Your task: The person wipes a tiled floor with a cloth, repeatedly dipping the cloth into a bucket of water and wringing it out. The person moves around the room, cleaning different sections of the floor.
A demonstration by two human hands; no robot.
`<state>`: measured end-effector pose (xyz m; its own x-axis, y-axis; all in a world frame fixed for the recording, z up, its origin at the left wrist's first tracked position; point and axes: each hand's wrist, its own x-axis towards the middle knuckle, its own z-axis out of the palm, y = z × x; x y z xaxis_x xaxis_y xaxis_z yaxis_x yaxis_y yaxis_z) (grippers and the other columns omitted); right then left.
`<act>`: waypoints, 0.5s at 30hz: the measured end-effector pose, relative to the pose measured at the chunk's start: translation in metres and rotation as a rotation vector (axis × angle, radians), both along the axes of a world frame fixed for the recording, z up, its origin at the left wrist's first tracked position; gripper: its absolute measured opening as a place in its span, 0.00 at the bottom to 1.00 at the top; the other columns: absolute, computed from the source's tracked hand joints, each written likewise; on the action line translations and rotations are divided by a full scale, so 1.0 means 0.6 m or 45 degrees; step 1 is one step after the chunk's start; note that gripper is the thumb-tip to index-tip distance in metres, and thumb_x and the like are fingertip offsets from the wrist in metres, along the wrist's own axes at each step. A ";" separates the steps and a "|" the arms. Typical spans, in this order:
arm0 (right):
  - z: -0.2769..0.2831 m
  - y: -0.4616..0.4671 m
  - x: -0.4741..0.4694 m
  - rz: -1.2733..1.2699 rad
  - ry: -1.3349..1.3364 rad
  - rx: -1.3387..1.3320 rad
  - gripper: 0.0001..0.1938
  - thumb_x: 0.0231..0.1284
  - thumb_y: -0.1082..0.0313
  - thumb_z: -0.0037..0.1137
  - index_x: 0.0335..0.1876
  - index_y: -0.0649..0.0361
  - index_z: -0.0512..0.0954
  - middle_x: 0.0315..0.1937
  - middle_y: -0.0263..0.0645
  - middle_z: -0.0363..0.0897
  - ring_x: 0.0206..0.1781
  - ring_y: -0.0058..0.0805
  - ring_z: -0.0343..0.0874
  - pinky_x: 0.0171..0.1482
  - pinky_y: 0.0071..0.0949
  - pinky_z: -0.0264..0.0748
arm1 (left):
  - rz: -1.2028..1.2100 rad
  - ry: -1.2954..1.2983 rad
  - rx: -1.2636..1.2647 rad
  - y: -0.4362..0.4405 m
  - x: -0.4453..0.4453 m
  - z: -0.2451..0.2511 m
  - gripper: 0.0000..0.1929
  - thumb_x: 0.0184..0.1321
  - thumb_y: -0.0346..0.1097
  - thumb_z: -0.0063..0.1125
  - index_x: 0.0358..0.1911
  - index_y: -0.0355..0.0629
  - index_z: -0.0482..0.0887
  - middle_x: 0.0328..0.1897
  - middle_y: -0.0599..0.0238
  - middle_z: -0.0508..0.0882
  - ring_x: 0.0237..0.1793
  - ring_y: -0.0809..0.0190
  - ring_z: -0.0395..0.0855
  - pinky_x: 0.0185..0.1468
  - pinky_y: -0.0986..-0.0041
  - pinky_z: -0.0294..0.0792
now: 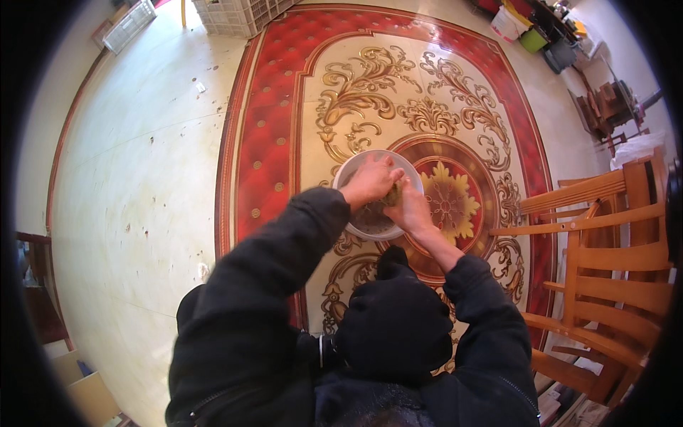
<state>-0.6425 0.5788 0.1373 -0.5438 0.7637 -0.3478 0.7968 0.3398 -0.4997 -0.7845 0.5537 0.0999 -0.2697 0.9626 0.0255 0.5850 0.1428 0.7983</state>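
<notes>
A round white plastic bucket or basin (352, 227) stands before me on the patterned floor. It seems to hold dark, murky water; I cannot make out what lies in it. Over its opening, a small greenish-brown lump (394, 195) is pressed between my two hands, mostly covered by fingers, so its kind is unclear. My left hand (372, 179) lies over its left and upper side, back of the hand up. From the right, my right hand (412, 209) grips the lump with fingers and thumb.
Wooden chairs (608, 259) stand close on my right. Farther off at the right are buckets (509, 24) and a dark wooden piece of furniture (608, 107). Plastic crates (229, 16) sit at the far edge. Bits of debris (200, 87) dot the pale floor (133, 187) at left.
</notes>
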 end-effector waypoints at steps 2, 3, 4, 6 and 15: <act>-0.031 0.012 0.039 0.102 0.235 0.551 0.38 0.43 0.60 0.68 0.61 0.72 0.67 0.47 0.56 0.79 0.50 0.53 0.80 0.56 0.41 0.75 | 0.142 0.360 0.161 -0.019 -0.024 0.009 0.24 0.58 0.50 0.59 0.47 0.32 0.83 0.45 0.43 0.84 0.49 0.39 0.80 0.56 0.56 0.71; -0.051 0.020 0.062 0.152 0.354 0.825 0.38 0.43 0.59 0.68 0.60 0.73 0.67 0.48 0.57 0.78 0.49 0.55 0.80 0.56 0.42 0.76 | 0.144 0.332 0.100 -0.031 -0.038 0.013 0.26 0.57 0.50 0.60 0.50 0.33 0.81 0.46 0.44 0.84 0.51 0.40 0.80 0.57 0.56 0.71; -0.073 0.034 0.083 0.092 0.361 0.886 0.36 0.42 0.61 0.68 0.60 0.71 0.67 0.46 0.54 0.79 0.48 0.51 0.80 0.54 0.39 0.76 | 0.140 0.301 0.043 -0.040 -0.049 0.018 0.28 0.56 0.50 0.62 0.52 0.34 0.80 0.48 0.44 0.83 0.52 0.41 0.79 0.57 0.55 0.71; -0.104 0.065 0.108 -0.017 0.399 1.008 0.34 0.40 0.66 0.67 0.58 0.69 0.69 0.43 0.48 0.80 0.45 0.44 0.81 0.51 0.34 0.78 | 0.004 -0.163 -0.337 -0.065 -0.089 0.027 0.33 0.53 0.50 0.66 0.59 0.37 0.75 0.53 0.44 0.82 0.57 0.43 0.78 0.56 0.54 0.73; -0.057 0.058 0.055 -0.514 0.886 -0.557 0.26 0.38 0.79 0.59 0.51 0.61 0.71 0.39 0.35 0.77 0.38 0.27 0.78 0.41 0.26 0.77 | 0.207 -0.713 -0.630 -0.144 -0.116 -0.034 0.27 0.48 0.27 0.51 0.57 0.33 0.74 0.44 0.46 0.83 0.41 0.54 0.83 0.38 0.63 0.77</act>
